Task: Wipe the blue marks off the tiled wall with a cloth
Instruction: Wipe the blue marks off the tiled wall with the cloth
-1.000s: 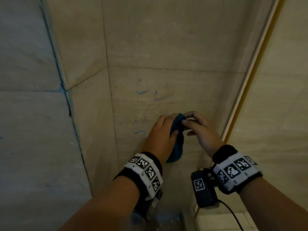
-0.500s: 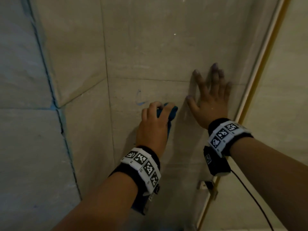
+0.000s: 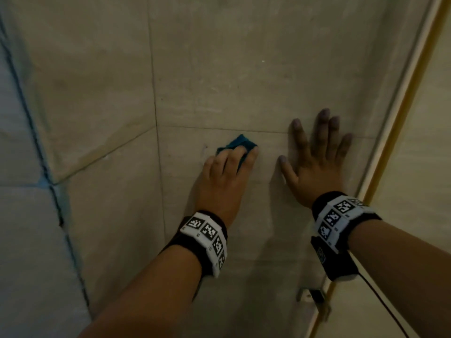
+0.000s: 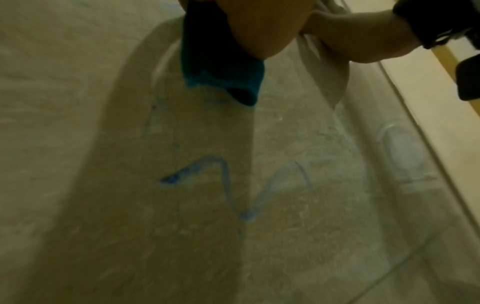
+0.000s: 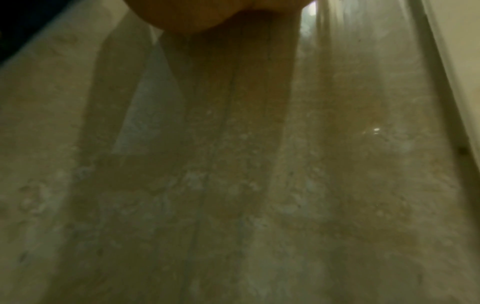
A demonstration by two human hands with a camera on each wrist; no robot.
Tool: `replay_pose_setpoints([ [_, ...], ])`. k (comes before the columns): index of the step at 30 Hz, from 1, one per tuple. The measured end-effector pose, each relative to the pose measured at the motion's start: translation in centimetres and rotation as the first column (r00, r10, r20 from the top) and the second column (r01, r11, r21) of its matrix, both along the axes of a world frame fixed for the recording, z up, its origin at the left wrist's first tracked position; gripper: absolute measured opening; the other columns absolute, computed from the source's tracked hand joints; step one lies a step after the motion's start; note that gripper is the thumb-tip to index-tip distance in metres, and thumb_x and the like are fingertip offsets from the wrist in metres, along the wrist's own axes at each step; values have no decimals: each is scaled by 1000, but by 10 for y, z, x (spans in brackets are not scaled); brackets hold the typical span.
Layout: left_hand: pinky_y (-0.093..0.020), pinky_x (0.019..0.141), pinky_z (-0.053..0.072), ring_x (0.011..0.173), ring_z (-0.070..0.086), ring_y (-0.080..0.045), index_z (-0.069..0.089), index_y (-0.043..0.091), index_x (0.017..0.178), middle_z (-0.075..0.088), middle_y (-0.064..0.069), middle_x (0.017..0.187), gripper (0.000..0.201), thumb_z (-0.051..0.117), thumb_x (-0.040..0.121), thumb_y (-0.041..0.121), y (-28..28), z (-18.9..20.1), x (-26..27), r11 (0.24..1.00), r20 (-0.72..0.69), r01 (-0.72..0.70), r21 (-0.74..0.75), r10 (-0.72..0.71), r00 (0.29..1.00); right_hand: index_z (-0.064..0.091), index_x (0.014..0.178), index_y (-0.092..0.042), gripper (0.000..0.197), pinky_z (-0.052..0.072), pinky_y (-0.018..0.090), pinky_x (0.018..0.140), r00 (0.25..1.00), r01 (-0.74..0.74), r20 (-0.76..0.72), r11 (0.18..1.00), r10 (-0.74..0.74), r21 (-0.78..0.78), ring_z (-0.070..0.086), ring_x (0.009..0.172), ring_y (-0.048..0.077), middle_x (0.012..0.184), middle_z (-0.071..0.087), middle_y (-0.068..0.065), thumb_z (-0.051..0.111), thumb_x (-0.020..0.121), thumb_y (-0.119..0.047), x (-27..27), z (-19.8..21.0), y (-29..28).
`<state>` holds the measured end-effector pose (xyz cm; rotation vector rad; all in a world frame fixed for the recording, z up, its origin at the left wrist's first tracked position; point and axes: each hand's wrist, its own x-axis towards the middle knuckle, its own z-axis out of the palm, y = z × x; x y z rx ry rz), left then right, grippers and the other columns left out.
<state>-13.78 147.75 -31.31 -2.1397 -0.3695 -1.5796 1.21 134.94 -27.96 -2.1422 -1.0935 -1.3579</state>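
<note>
My left hand (image 3: 227,172) grips a folded blue cloth (image 3: 238,143) and presses it against the beige tiled wall (image 3: 219,69), just below a horizontal grout line. In the left wrist view the cloth (image 4: 221,67) hangs from the fingers above a faint blue zigzag mark (image 4: 228,185) on the tile. A pale trace of a mark (image 3: 205,147) shows left of the cloth in the head view. My right hand (image 3: 317,164) lies flat on the wall to the right, fingers spread, holding nothing.
The wall meets a side wall at a corner seam (image 3: 156,118) on the left. A white and yellow trim strip (image 3: 402,118) runs down the right edge. A small metal bracket (image 3: 314,298) sits low beside the trim.
My right hand let go of the cloth and moved up flat onto the wall. My left hand carried the cloth upward and left over the blue marks, which are now mostly hidden or faded in the head view.
</note>
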Motion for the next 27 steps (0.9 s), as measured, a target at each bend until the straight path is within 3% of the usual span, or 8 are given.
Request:
replay_pose_setpoints([
  [4,-41,95,30,121,35,-24,26,22,147,30,-5,139,64,44,87,6,2,-23,-8,998,-92,-55,27,57,994,-2,152,-30,72,-4,60,112,1000,-17,14,1000,17,16,-5,143,37,156,0,22,29,93,-58,2,-1,1],
  [9,-41,89,30,132,29,-20,3,20,150,17,-1,153,91,59,79,10,5,-15,-10,991,-123,-123,-60,115,986,3,152,-28,72,-3,61,111,1000,-27,13,999,27,24,-5,142,38,156,1,24,30,92,-58,1,-2,2],
  [12,-40,91,29,136,26,-20,12,19,151,22,-1,156,75,51,87,11,-1,-10,3,998,-118,-57,-32,52,992,6,152,-28,71,-4,60,111,999,-42,11,998,42,39,-4,143,37,156,1,23,31,93,-57,3,-2,2],
  [15,-40,92,33,140,24,-20,20,19,151,24,-1,157,63,36,90,11,-9,-12,13,998,-235,11,62,4,972,9,152,-27,70,-4,60,111,998,-61,25,997,60,48,-4,143,39,156,2,24,35,93,-55,4,-3,2],
  [22,-45,93,29,142,21,-20,18,22,152,16,0,159,67,46,92,18,1,-19,3,989,-305,-74,126,110,946,5,152,-29,69,-4,60,111,998,-53,18,997,53,48,-12,142,29,156,-1,22,29,93,-56,4,-3,2],
  [24,-43,95,28,141,20,-19,15,21,152,16,0,158,66,38,90,14,1,-14,-3,990,-278,-111,91,132,952,4,152,-29,69,-4,60,112,998,-57,9,997,57,45,-14,142,28,157,-2,21,29,93,-56,4,-3,1],
  [27,-38,94,29,133,29,-21,26,16,145,36,-5,152,61,29,85,9,-3,2,-2,997,-146,-75,-11,72,987,5,152,-29,69,-5,60,111,998,-65,1,997,65,50,-13,143,29,157,-2,20,29,93,-57,3,-3,2],
])
